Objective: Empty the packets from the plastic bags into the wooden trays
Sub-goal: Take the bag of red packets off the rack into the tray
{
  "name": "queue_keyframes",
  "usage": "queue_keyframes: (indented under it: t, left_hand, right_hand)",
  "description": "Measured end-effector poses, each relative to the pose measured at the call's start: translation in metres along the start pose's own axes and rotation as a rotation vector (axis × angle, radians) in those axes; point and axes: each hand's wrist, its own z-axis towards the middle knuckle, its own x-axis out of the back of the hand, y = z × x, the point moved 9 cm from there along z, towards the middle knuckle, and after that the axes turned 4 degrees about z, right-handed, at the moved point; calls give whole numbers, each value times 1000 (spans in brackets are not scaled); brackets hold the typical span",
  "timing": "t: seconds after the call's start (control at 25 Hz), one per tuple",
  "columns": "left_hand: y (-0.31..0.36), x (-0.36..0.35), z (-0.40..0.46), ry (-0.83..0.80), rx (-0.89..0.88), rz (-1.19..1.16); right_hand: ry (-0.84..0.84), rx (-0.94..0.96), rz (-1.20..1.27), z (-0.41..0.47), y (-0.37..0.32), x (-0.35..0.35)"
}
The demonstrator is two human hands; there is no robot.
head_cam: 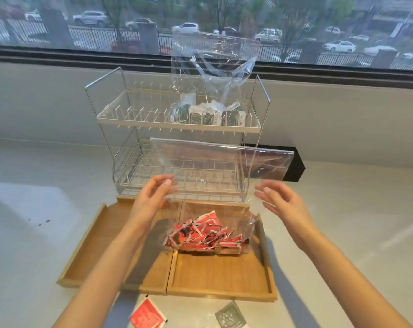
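A clear plastic bag [215, 162] stands upright over the right wooden tray [222, 278], its bottom full of red packets [205, 235]. My left hand [153, 195] pinches the bag's left edge. My right hand [281, 202] is at the bag's right edge with fingers spread; whether it touches the plastic is unclear. The left wooden tray [92, 252] lies beside the right one with nothing in it. A second clear bag [212, 74] with dark green packets [208, 116] sits on the upper shelf of the wire rack [111, 114].
The two-tier white wire rack stands directly behind the trays. A loose red packet [147, 314] and a grey-green packet [230, 316] lie on the counter in front of the trays. A window runs along the back wall.
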Motion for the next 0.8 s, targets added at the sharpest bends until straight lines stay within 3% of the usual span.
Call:
queue_keyframes:
  t: [0.28, 0.44, 0.56, 0.64, 0.72, 0.8]
  left_hand:
    - [39, 6, 19, 87, -131, -7]
    - [40, 12, 17, 139, -148, 16]
    - [42, 14, 14, 155, -150, -22]
    - [44, 13, 12, 142, -150, -37]
    - [48, 9, 11, 104, -161, -34]
    - [53, 1, 7, 47, -183, -26]
  right_hand:
    - [-14, 158, 66, 20, -53, 12]
    - [-13, -2, 135, 29, -40, 19]
    - [109, -110, 194, 36, -39, 39]
    - [197, -60, 81, 43, -58, 51]
    - [234, 93, -227, 51, -91, 51]
    - [149, 266, -486, 54, -129, 25]
